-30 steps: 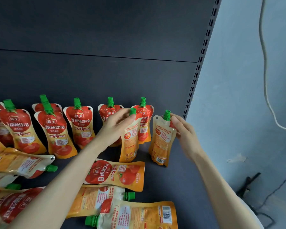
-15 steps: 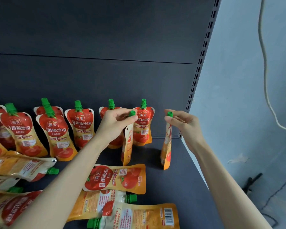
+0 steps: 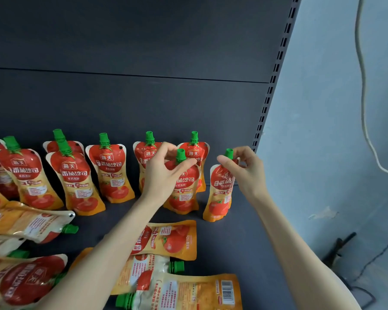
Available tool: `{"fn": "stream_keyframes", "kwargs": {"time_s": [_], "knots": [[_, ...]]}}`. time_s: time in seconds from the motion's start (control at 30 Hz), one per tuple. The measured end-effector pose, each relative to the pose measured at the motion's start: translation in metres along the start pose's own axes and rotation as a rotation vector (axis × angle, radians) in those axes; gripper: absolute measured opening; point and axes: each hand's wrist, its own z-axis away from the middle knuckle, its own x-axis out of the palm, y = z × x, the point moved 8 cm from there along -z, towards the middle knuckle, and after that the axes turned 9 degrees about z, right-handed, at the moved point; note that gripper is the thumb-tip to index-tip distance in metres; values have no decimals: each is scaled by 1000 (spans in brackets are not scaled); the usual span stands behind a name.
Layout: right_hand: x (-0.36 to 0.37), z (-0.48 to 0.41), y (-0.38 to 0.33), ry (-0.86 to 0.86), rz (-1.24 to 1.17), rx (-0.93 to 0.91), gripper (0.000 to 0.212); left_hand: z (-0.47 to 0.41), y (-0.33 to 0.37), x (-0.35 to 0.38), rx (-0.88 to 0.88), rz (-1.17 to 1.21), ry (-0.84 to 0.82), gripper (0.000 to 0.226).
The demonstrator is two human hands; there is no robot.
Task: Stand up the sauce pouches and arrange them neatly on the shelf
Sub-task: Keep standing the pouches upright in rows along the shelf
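Sauce pouches, red and orange with green caps, on a dark shelf [image 3: 244, 247]. Several at the left edge are running out of frame, and the barcode pouch [image 3: 195, 291] is being cut off by the lower edge. The left forearm is covering part of the front-up pouch [image 3: 175, 240], including its cap end, and part of the right-pointing pouch [image 3: 143, 271] just nearer. The left hand [image 3: 164, 175] is hiding much of one back-row pouch [image 3: 147, 151]. The small print is too blurred to read. The left hand is pinching the near pouch [image 3: 184, 195] at its neck, just under the cap, with thumb and forefinger closed on it. The right hand [image 3: 244, 171] is pinching the end pouch [image 3: 220, 195] at its top by the cap, fingers curled. Both pouches are standing on the shelf's right part, in front of the back row [image 3: 110, 173]. Their long axes are upright, caps pointing up and printed fronts facing the camera, the end pouch turned a little aside. The three loose pouches are lying crosswise, and the barcode pouch's cap is pointing left.
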Motion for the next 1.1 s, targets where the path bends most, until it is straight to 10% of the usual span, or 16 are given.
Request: {"fn": "stream_keyframes", "kwargs": {"time_s": [0.3,1.1], "knots": [[16,15,36,-208,-90,148,21,18,-59,-2,-305,59,-89,46],[37,27,63,-245,115,116,39,33,-82,-9,-351,-12,-217,51]]}}
